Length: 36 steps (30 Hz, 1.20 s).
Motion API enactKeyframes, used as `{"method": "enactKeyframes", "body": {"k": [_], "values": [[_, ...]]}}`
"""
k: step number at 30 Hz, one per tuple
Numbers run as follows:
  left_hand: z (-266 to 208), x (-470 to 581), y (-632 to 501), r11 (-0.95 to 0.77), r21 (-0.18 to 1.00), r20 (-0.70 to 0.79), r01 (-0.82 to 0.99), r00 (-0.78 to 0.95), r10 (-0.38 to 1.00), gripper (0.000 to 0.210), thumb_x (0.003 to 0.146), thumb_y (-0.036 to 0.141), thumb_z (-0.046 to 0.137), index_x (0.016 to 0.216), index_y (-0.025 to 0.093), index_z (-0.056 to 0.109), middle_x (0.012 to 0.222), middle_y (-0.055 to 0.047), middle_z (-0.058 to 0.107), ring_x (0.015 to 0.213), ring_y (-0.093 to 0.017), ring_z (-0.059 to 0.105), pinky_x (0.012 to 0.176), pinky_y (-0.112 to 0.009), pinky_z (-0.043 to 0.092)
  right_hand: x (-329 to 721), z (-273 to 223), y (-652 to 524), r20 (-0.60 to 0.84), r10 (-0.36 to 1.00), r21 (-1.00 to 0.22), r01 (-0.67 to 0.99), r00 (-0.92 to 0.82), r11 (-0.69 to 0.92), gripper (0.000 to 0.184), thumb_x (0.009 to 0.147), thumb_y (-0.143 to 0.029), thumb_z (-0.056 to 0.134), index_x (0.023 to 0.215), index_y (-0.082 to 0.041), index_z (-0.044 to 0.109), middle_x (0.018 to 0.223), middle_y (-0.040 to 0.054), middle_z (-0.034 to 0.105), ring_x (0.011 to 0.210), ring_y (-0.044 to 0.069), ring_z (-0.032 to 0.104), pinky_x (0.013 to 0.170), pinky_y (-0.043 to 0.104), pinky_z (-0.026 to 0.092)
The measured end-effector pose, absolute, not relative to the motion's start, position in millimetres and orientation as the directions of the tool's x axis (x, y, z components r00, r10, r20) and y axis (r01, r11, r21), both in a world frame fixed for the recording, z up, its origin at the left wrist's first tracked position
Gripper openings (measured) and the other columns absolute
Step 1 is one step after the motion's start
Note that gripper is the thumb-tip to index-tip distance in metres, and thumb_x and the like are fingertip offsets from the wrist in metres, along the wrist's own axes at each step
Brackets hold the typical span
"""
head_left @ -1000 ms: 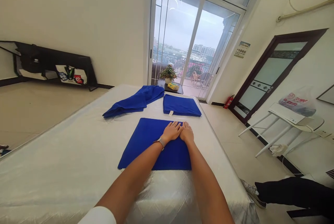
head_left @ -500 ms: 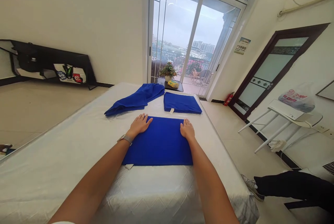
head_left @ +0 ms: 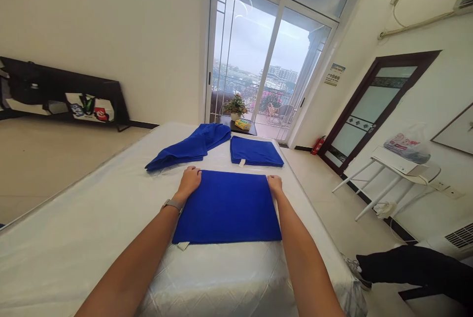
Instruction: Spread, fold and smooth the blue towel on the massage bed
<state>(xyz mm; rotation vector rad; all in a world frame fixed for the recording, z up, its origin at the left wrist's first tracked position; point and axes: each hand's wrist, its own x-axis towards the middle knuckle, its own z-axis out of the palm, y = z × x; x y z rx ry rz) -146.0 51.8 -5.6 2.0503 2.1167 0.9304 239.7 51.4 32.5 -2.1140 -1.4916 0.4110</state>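
A folded blue cloth (head_left: 229, 208) lies flat on the bed in front of me, a white tag at its near left corner. At its far left corner, my left hand (head_left: 190, 180) is closed with the fingers curled over the edge. My right hand (head_left: 274, 184) pinches the far right corner; its fingertips are partly hidden. Beyond them rests a folded blue stack (head_left: 256, 151) with a white tag. To that stack's left, a crumpled blue cloth (head_left: 188, 145) is spread loosely.
The bed (head_left: 96, 218) has a pale, shiny cover. A small dark table with a potted plant (head_left: 236, 106) and a yellow packet stands behind it, by the sliding glass door. At right are a white chair (head_left: 402, 171) bearing a box and bag, and a person's dark-clad leg (head_left: 410, 265).
Both hands have gone from lying flat with fingers stretched on the cloth to closing on its far corners. The view has tilted slightly.
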Motion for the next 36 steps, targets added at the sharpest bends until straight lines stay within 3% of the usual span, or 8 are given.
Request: {"method": "enactKeyframes", "body": {"k": [5,9,12,18,21,25,30,36], "values": [[-2,-146,51,-0.054,0.513,0.368,0.857,-0.162,0.916,0.034,0.086,0.027,0.049,0.103,0.012,0.074,0.115,-0.017,0.07,0.117,-0.029,0.06,0.106,-0.041,0.044,233,30,53,0.059,0.902,-0.587,0.745,0.428,-0.316,0.037,0.091,-0.044,0.06,0.113,-0.017,0.072,0.135,0.0158,0.059,0.116,0.026,0.062,0.098,0.03,0.045],[3,-149,55,-0.018,0.578,0.335,0.816,-0.217,0.917,0.029,0.078,0.027,0.055,0.094,0.015,0.075,0.11,-0.016,0.071,0.115,-0.03,0.062,0.105,-0.039,0.045,221,26,54,0.085,0.878,-0.604,0.725,0.471,-0.331,0.032,0.087,-0.045,0.066,0.108,-0.021,0.072,0.137,0.0152,0.056,0.121,0.031,0.058,0.095,0.037,0.047],[5,-149,57,0.003,0.634,0.299,0.773,-0.249,0.921,0.024,0.073,0.025,0.058,0.089,0.017,0.074,0.106,-0.014,0.073,0.114,-0.032,0.062,0.103,-0.04,0.045,218,21,52,0.121,0.874,-0.637,0.712,0.47,-0.294,0.027,0.089,-0.042,0.063,0.107,-0.024,0.071,0.131,0.0121,0.061,0.12,0.028,0.057,0.093,0.034,0.047],[9,-149,55,0.0,0.785,0.213,0.619,-0.269,0.939,0.024,0.072,0.028,0.06,0.094,0.021,0.069,0.095,-0.007,0.075,0.099,-0.027,0.068,0.091,-0.037,0.049,226,11,51,0.177,0.881,-0.75,0.64,0.439,-0.168,0.022,0.089,-0.039,0.06,0.105,-0.025,0.067,0.106,0.0031,0.074,0.099,0.02,0.067,0.085,0.029,0.048],[17,-154,53,-0.02,0.865,0.172,0.501,-0.258,0.951,0.027,0.068,0.032,0.067,0.092,0.021,0.069,0.088,-0.006,0.076,0.089,-0.025,0.07,0.086,-0.036,0.051,228,9,52,0.219,0.875,-0.803,0.589,0.431,-0.088,0.022,0.086,-0.039,0.061,0.101,-0.024,0.067,0.103,0.0038,0.075,0.095,0.019,0.068,0.083,0.029,0.048],[37,-162,49,-0.073,0.952,0.139,0.299,-0.205,0.969,0.046,0.054,0.043,0.081,0.091,0.017,0.07,0.082,-0.007,0.076,0.082,-0.025,0.071,0.079,-0.036,0.054,231,9,52,0.281,0.859,-0.863,0.504,0.428,0.031,0.026,0.08,-0.041,0.065,0.097,-0.022,0.066,0.098,0.0067,0.075,0.09,0.021,0.069,0.081,0.03,0.05],[73,-170,36,-0.138,0.983,0.151,0.119,-0.116,0.982,0.062,0.041,0.048,0.09,0.09,0.015,0.073,0.079,-0.008,0.076,0.082,-0.026,0.072,0.081,-0.039,0.055,239,22,42,0.341,0.847,-0.903,0.392,0.407,0.175,0.046,0.072,-0.056,0.067,0.098,-0.018,0.066,0.081,0.0057,0.073,0.08,0.022,0.069,0.075,0.033,0.052],[127,-180,7,-0.186,0.976,0.183,0.109,0.036,0.982,0.064,0.046,0.045,0.092,0.1,0.016,0.075,0.082,-0.007,0.076,0.086,-0.024,0.07,0.086,-0.038,0.053,253,79,9,0.477,0.805,-0.876,0.266,0.352,0.403,0.052,0.067,-0.058,0.076,0.099,-0.019,0.067,0.081,0.0022,0.068,0.082,0.019,0.065,0.082,0.036,0.052]]}}
